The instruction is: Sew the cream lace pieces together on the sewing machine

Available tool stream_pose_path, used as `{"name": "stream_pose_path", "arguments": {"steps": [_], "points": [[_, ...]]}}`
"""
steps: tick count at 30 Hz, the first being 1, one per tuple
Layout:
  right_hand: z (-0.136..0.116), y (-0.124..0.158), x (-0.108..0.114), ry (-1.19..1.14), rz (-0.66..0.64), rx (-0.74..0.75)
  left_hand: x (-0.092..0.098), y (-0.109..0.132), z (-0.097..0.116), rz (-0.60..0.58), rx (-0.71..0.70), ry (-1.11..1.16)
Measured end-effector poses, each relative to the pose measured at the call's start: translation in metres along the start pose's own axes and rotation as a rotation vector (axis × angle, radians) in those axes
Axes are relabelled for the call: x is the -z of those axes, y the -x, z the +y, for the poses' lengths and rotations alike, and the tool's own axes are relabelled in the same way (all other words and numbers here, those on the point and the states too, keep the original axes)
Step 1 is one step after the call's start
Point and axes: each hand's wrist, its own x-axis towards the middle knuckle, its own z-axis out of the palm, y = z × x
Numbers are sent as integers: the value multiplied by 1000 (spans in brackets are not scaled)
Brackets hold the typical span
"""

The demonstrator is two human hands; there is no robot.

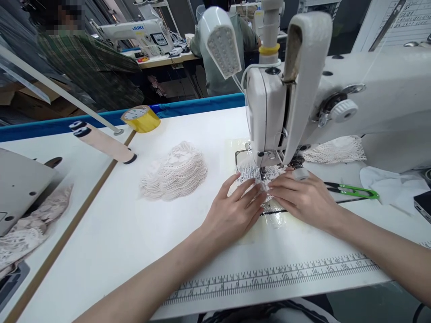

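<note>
One lace piece (pixel 248 170) under machine (pixel 269 107); my left hand (pixel 234 210) lies spread on it, my right hand (pixel 305 194) touches it, can't tell if pinching; lace pile (pixel 177 172) left, snips (pixel 359 192) right.

White openwork lace (pixel 247 170) spread out!

And there it is, pale and full of fine holes, lying just ahead of the left hand (pixel 233 211) and reaching across toward the right hand (pixel 305 195); fingertips from both sides touch it, and they cover part of its near edge.
</note>
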Motion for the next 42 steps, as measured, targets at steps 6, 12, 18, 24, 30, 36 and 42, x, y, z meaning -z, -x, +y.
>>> {"name": "stream_pose_path", "arguments": {"steps": [6,12,18,24,30,36,42], "points": [[0,0,-1,11,-1,11,0,0,1,1,14,2],[0,-1,-1,40,7,8,-1,-1,-2,-9,35,2],[4,-5,-4,118,-10,-18,-6,-6,-11,-12,49,1],[3,-3,-5,184,-16,4,-7,-5,-10,19,41,-37],[1,1,-4,220,4,66,-5,-1,-6,58,21,-46],[2,1,-6,239,-46,29,-6,-3,-8,34,49,12],[3,1,-6,249,-65,4,-7,-4,-11,22,61,44]]}}
